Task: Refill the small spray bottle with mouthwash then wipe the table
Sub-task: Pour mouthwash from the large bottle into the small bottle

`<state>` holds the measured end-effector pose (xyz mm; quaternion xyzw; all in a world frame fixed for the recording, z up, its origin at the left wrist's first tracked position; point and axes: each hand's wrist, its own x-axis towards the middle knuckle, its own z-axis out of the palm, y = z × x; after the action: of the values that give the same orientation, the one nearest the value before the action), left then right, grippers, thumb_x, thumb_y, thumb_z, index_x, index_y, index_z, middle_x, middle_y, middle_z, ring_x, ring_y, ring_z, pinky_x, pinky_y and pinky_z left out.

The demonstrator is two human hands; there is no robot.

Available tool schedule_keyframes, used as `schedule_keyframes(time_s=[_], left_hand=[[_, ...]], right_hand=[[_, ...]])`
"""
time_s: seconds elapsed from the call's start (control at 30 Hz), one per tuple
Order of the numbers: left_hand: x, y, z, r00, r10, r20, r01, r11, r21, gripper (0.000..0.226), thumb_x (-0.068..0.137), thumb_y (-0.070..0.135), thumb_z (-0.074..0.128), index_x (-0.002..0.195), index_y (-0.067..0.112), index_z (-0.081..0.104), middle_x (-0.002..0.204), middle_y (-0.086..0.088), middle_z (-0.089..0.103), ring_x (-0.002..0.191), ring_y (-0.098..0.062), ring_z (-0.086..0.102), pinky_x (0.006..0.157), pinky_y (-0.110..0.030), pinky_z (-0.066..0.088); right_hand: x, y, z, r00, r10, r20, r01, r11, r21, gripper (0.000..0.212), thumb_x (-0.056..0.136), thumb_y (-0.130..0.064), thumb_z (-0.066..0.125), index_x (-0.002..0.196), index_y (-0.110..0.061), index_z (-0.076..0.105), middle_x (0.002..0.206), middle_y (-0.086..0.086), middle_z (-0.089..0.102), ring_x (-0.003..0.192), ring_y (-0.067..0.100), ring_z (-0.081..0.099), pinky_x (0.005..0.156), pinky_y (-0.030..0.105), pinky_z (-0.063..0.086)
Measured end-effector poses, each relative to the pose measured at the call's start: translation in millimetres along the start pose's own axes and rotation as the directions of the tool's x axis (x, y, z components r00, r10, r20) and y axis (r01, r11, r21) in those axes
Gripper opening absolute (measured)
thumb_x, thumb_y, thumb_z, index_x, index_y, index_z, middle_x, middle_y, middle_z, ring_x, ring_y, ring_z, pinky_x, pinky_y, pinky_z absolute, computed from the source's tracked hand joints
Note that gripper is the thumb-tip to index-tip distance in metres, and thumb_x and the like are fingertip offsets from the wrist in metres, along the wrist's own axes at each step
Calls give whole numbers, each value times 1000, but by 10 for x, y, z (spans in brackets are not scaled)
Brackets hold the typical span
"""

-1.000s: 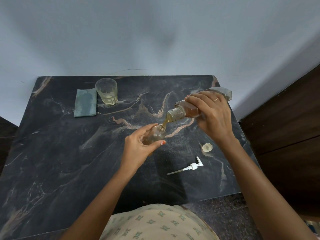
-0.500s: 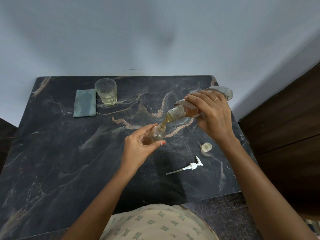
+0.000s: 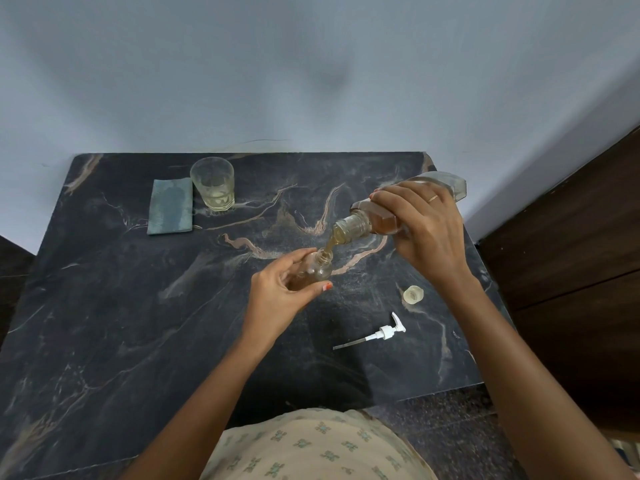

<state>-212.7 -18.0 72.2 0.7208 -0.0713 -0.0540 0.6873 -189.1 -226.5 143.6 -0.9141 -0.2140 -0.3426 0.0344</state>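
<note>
Your right hand is wrapped around the body of the large mouthwash bottle, fingers closed over its top side, and holds it tipped steeply with the open neck pointing down and to the left. A thin amber stream runs from that neck into the mouth of the small spray bottle. Your left hand grips the small bottle from the near side, thumb and fingers pinched around its lower body, the bottle leaning slightly toward the stream; whether its base touches the table cannot be told. Amber liquid shows inside the small bottle below the shoulder. The pump spray head with its dip tube lies flat on the dark marble surface, near and to the right of your left hand, well apart from the bottle. The clear cap sits just below your right wrist. At the far left of the table a folded grey-green cloth lies flat, touching or just beside a drinking glass that holds a little pale liquid at its bottom
</note>
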Motion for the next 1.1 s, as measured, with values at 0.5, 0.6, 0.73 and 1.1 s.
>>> schedule_keyframes(time_s=[0.5, 0.6, 0.73, 1.1], left_hand=[[7, -23, 4, 1000, -2, 5, 2, 1000, -10, 51, 61, 7, 80, 103, 27, 62, 100, 7, 69, 95, -5, 65, 84, -14, 49], [8, -14, 8, 1000, -4, 8, 4, 1000, -10, 51, 61, 6, 80, 102, 29, 61, 100, 8, 69, 95, -4, 65, 84, -13, 49], [0, -7, 8, 1000, -6, 9, 6, 1000, -5, 51, 62, 7, 80, 100, 33, 60, 99, 9, 68, 94, -4, 65, 83, -14, 49], [2, -9, 6, 1000, -1, 5, 1, 1000, -7, 50, 62, 8, 80, 99, 34, 60, 99, 11, 68, 94, -5, 66, 84, -16, 50]], right_hand=[[28, 8, -10, 1000, -19, -16, 19, 1000, -2, 31, 75, -2, 69, 102, -14, 59, 97, 3, 72, 91, 25, 66, 79, 39, 48], [35, 9, -15, 1000, -10, -6, 10, 1000, -13, 28, 75, -3, 69, 100, -13, 63, 98, 3, 71, 91, 25, 66, 79, 39, 47], [35, 15, -16, 1000, -12, 3, 12, 1000, -23, 28, 74, -2, 70, 100, -11, 65, 98, 4, 72, 92, 26, 66, 79, 39, 48], [35, 22, -21, 1000, -21, -10, 21, 999, -24, 31, 75, -3, 69, 102, -15, 59, 98, 3, 71, 92, 25, 66, 79, 37, 46]])
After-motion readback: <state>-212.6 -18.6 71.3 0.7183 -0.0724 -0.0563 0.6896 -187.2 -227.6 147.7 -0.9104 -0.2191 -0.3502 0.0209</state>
